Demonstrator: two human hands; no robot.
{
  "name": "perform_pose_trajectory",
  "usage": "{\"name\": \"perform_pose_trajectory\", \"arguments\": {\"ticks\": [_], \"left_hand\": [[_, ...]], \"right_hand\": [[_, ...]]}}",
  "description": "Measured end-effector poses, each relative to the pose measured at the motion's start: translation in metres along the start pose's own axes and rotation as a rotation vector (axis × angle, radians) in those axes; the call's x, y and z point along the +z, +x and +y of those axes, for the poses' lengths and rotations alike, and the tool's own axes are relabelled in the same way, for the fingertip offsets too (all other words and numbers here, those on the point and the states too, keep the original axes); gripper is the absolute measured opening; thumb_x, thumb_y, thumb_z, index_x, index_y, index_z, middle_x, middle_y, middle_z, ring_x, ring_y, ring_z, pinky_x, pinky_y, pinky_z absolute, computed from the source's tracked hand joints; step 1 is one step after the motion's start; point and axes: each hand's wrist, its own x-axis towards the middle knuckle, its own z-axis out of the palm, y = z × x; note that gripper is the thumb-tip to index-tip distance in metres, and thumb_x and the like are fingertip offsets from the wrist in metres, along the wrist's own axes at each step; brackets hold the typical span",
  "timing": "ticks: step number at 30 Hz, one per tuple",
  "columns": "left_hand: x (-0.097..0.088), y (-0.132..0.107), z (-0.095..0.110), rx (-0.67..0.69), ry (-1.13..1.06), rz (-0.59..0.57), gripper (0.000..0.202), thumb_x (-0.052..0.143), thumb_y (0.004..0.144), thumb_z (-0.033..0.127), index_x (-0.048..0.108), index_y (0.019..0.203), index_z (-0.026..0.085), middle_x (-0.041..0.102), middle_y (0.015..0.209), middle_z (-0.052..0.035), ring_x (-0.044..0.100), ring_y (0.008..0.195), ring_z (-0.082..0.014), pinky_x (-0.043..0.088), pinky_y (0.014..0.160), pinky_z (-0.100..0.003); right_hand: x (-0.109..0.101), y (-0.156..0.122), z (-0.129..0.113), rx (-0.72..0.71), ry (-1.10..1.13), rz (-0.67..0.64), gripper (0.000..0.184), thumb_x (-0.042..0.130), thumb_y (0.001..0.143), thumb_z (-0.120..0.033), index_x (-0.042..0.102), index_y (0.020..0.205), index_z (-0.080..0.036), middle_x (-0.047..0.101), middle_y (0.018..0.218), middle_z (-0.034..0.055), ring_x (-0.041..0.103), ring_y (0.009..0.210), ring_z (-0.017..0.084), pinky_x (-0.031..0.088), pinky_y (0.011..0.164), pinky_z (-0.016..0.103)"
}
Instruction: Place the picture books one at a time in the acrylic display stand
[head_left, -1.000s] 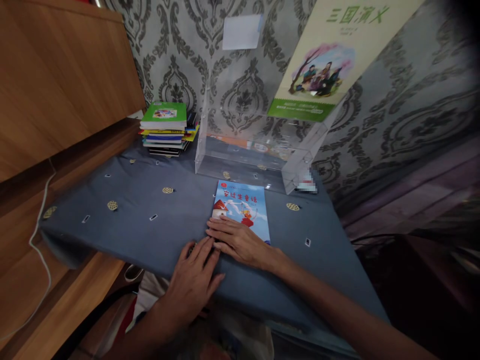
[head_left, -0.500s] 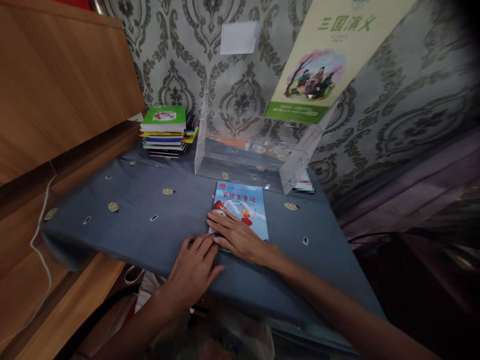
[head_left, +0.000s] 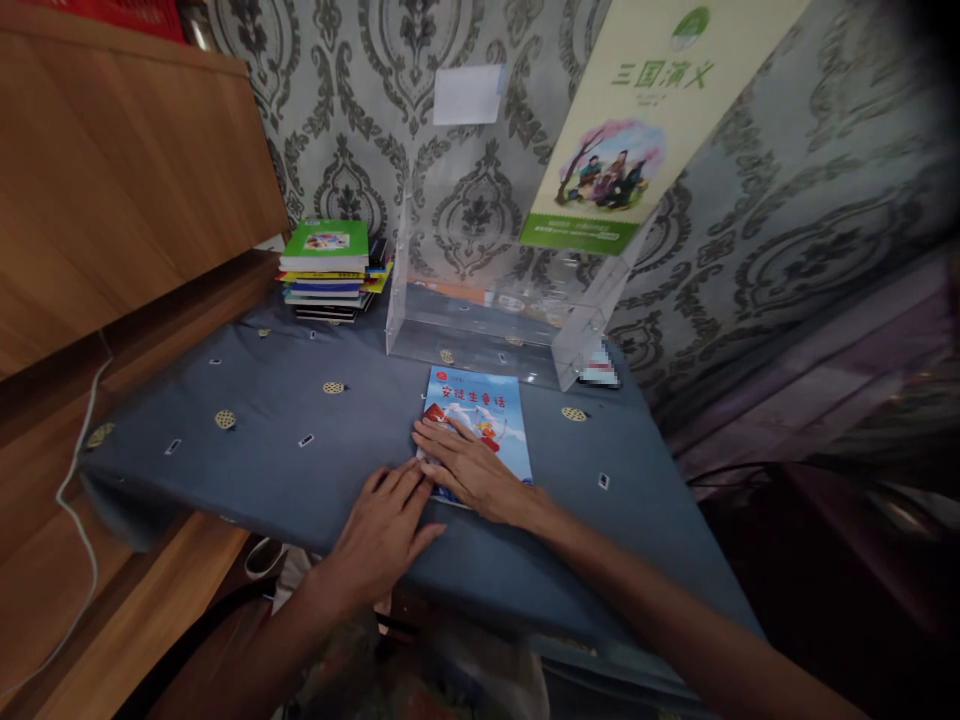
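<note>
A light-blue children's picture book (head_left: 510, 415) with red characters on its cover lies flat and closed near the front of the table. My right hand (head_left: 476, 478) rests palm down on its lower left part, fingers stretched out and covering some of the cover. Just to the left, my left hand (head_left: 386, 530) lies flat at the book's lower left corner, its fingertips close to those of the right hand. Neither hand grasps anything. The hands hide the book's lower left edge.
Behind the book stands a clear acrylic rack (head_left: 480, 345), with a tall cream-and-green panel (head_left: 615, 170) above its right side. A stack of books (head_left: 326, 262) sits at the back left. The blue patterned tablecloth (head_left: 277, 440) covers the table; a wooden cabinet (head_left: 135, 170) stands left.
The camera view has shifted a little. Both hands stay at the book's lower left, with only a slight shift of the fingers on the cover.
</note>
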Motion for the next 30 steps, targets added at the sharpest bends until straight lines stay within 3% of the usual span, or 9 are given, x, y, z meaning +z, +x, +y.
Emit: {"name": "perform_pose_trajectory", "arguments": {"ticks": [12,18,23,30], "left_hand": [[-0.001,0.003,-0.002,0.029,0.032,0.014,0.049,0.05,0.099,0.045,0.053,0.135,0.013,0.059,0.137,-0.0163,0.056,0.124,-0.0282,0.042,0.1,-0.046],[-0.004,0.005,-0.001,0.019,0.026,0.004,0.047,0.044,0.101,0.045,0.054,0.134,0.014,0.06,0.135,-0.0155,0.056,0.123,-0.0273,0.043,0.099,-0.045],[-0.003,0.006,-0.003,0.015,0.014,0.011,0.043,0.043,0.101,0.045,0.056,0.132,0.018,0.061,0.134,-0.0138,0.057,0.121,-0.0266,0.044,0.099,-0.044],[-0.003,0.006,-0.002,0.023,0.03,0.008,0.044,0.044,0.101,0.044,0.055,0.133,0.016,0.061,0.134,-0.0147,0.057,0.121,-0.0274,0.044,0.098,-0.045]], "right_hand": [[0.006,0.013,0.003,0.128,-0.112,0.0,0.053,0.026,0.105,-0.037,0.045,0.147,-0.01,0.04,0.155,0.017,0.03,0.148,0.025,0.025,0.122,0.053],[0.008,0.028,0.016,0.176,-0.15,-0.005,0.056,0.028,0.105,-0.039,0.041,0.149,-0.006,0.036,0.157,0.0188,0.025,0.15,0.025,0.024,0.123,0.049],[0.011,0.043,0.03,0.205,-0.181,0.031,0.057,0.026,0.104,-0.042,0.041,0.149,-0.01,0.035,0.157,0.018,0.027,0.15,0.026,0.024,0.122,0.051],[0.01,0.063,0.038,0.307,-0.234,0.027,0.058,0.029,0.104,-0.042,0.043,0.148,-0.006,0.033,0.158,0.0195,0.028,0.149,0.028,0.024,0.121,0.05]]}}
